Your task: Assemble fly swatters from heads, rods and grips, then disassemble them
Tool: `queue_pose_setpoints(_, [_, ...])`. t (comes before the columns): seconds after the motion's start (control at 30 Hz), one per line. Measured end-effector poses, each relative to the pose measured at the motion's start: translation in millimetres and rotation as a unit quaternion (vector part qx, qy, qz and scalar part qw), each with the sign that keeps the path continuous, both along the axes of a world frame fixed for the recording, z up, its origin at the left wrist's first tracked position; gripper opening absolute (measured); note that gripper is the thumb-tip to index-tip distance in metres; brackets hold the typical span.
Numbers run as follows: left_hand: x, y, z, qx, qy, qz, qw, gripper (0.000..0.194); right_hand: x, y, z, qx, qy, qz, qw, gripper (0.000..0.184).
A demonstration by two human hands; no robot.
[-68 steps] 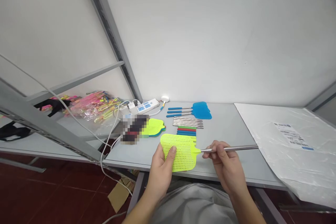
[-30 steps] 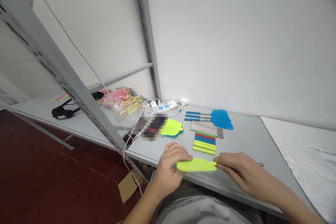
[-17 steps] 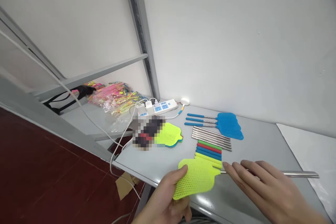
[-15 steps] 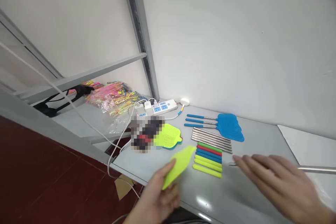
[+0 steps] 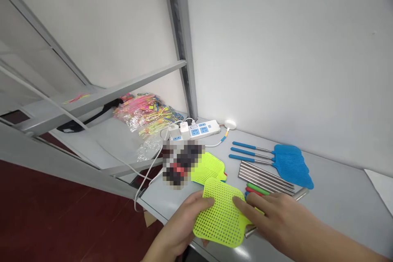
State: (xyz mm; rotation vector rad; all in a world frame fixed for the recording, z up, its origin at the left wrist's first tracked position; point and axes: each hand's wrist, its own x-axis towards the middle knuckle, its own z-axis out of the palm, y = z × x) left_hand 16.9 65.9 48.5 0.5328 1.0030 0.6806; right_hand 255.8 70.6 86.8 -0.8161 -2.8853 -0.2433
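My left hand (image 5: 181, 221) is closed on a yellow-green perforated fly swatter head (image 5: 221, 217), thumb on top and fingers beneath. Over the head's right side lies my right hand (image 5: 276, 217), its fingertips against the mesh and neck. A metal rod (image 5: 302, 194) runs under the right hand, an end showing on either side; the grip on it is mostly hidden. Coloured handle sleeves (image 5: 257, 188) are largely covered by that hand, with green and red ones showing. Behind them several thin metal rods (image 5: 265, 177) lie side by side. More swatter heads (image 5: 212, 167) are stacked behind the held one.
Blue fly swatters (image 5: 290, 163) lie on the grey table (image 5: 340, 196) near the wall. A power strip (image 5: 202, 130) with plugs and white cables stands at the back left. Bagged colourful items (image 5: 150, 110) rest beyond the metal frame (image 5: 188, 77). A pixelated dark object (image 5: 184, 161) sits at left.
My right hand has moved left with the metal rod to the swatter head. The left hand has turned the head so its mesh faces me. The camera view has shifted left.
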Motion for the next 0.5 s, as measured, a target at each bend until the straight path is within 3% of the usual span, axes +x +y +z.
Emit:
queue_pose_setpoints(0.1, [-3.3,4.3,-7.1,-0.01,-0.039,0.032,0.999,0.033,-2.4,11.7,4.4,0.027,0.001,0.067,0.997,0.04])
queue_pose_setpoints(0.2, [-3.3,-0.3,-19.3,0.077,0.053,0.169,0.981,0.031,-7.2,27.0,1.8,0.084,-0.002,0.076,0.994,0.041])
queue_pose_setpoints(0.23, [-3.4,-3.5,-24.3,0.144,0.118,0.23,0.955,0.028,-10.1,32.7,-2.0,0.093,-0.01,0.067,0.993,0.042])
queue_pose_setpoints(0.3, [-4.6,-10.1,-34.6,0.312,0.26,0.297,0.864,0.025,-16.8,44.3,-12.2,0.1,-0.027,0.048,0.993,0.043])
queue_pose_setpoints(0.33, [-5.6,-12.8,-39.0,0.392,0.324,0.288,0.811,0.027,-20.2,49.7,-17.8,0.1,-0.035,0.039,0.994,0.045])
queue_pose_setpoints(0.4, [-7.6,-15.5,-44.8,0.504,0.42,0.201,0.727,0.034,-26.4,59.4,-28.4,0.101,-0.044,0.022,0.994,0.048])
queue_pose_setpoints(0.5, [-8.4,-12.1,-46.0,0.56,0.49,0.056,0.666,0.043,-32.5,69.3,-40.3,0.106,-0.057,0.009,0.993,0.049])
